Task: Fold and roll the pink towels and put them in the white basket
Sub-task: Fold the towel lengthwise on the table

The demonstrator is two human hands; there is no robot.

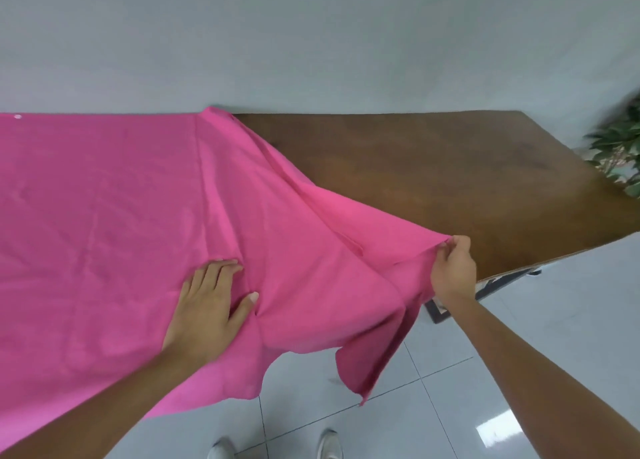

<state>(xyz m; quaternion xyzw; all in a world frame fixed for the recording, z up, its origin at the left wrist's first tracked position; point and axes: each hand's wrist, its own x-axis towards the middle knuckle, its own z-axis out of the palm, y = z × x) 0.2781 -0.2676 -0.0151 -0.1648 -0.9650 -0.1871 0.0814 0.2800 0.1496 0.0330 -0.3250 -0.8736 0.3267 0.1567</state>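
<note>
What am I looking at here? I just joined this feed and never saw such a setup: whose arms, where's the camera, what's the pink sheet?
No machine: a person works with bare hands, and the one picture comes from a wide-angle camera on their head, looking down. The pink towel lies spread over the left part of a brown table, its near edge hanging toward the floor. The left hand presses flat on it; the right hand pinches its raised right edge.

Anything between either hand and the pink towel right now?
Nothing visible. The left hand presses flat on the pink towel; the right hand pinches its edge above the table. No basket is in view, so that path cannot be judged.
</note>
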